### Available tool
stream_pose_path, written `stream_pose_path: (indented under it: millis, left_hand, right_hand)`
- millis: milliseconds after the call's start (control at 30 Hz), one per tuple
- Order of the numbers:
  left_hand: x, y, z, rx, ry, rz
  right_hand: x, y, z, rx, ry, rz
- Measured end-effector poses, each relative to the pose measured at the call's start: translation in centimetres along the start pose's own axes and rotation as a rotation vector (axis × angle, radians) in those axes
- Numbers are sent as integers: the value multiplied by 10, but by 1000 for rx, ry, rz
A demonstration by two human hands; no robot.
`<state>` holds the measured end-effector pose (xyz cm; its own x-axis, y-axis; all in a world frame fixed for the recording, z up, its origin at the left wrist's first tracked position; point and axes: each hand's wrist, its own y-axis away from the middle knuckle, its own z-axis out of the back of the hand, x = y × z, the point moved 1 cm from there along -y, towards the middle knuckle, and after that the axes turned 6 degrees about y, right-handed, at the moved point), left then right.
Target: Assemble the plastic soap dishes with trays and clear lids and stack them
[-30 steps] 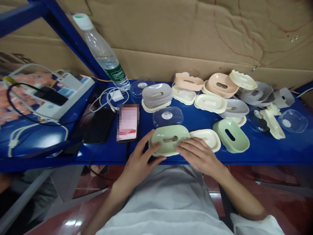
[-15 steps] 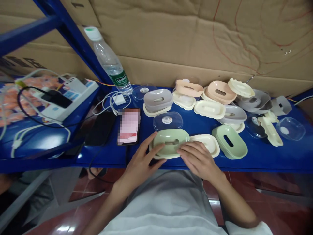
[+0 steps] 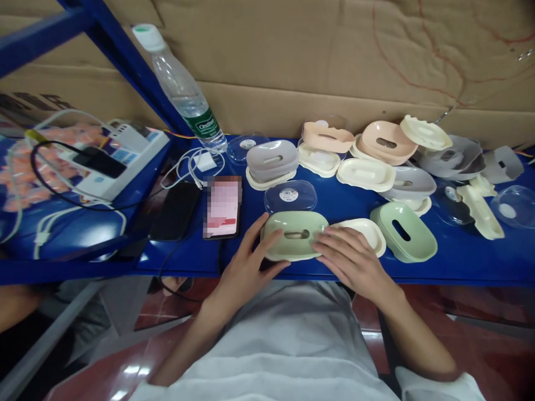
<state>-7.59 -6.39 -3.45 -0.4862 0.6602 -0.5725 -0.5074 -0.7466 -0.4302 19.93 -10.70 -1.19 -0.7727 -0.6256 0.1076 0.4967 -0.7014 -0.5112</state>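
Note:
A light green oval soap dish (image 3: 288,248) with a slot in its floor is at the table's front edge, between my two hands. My left hand (image 3: 246,262) grips its left end, with fingers over the rim and the thumb along the near side. At the right end, my right hand (image 3: 353,259) holds the rim with its fingers together; its thumb is hidden. Just behind the dish lies a clear lid (image 3: 307,196) with a round sticker. A cream tray (image 3: 368,231) is partly covered by my right hand. Another green soap dish (image 3: 418,236) sits to its right.
Grey, peach and cream soap dish parts, such as a grey dish (image 3: 273,159) and a peach dish (image 3: 388,139), crowd the back. On the left are a phone (image 3: 225,206), a water bottle (image 3: 192,106), cables and a power strip (image 3: 125,167). Cardboard (image 3: 292,55) stands behind.
The cream rim that showed under the green soap dish is no longer visible. Both hands remain on the dish. The whole view has shifted slightly.

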Motion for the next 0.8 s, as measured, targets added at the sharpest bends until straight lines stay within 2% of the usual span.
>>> stream_pose_path:
  millis: [133,333,600,700,800]
  left_hand:
    - [1,0,0,18,-11,-14]
    - [2,-1,1,35,32,-62]
    - [1,-2,2,0,87,-42]
    - [1,-3,0,-6,70,-58]
    - [-1,-4,2,1,73,-55]
  right_hand:
    - [3,-2,-3,34,-87,63]
    - [-2,-3,-4,99,-80,34]
    - [-1,-4,-2,142,-45,59]
    - [-10,-18,9,140,-83,56]
    - [-31,-43,12,135,-52,-27]
